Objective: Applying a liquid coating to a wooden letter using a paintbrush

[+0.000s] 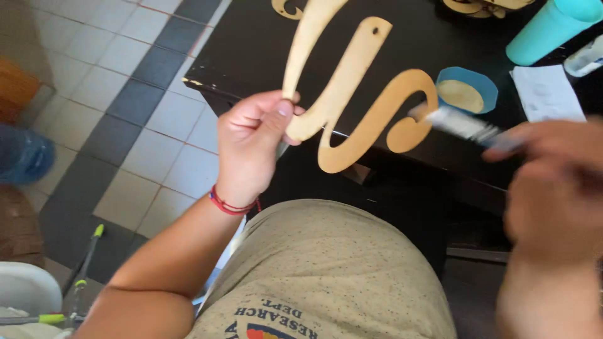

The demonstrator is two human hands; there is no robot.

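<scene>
- Left hand (251,147) pinches the lower end of the curly wooden cutout (352,94), thumb on top, fingers curled tight round it, holding it up over the edge of the black table (251,50).
- Right hand (546,188), blurred, is closed on a brush (461,125); its bristles touch the cutout's right curl.
- A blue dish (468,91) of pale paint sits on the table just beyond that curl.
- A teal cup (553,28) stands further back, a white paper (546,94) beside the dish.

Teal cup (553,26), white paper (548,93), tiled floor (113,81)
</scene>
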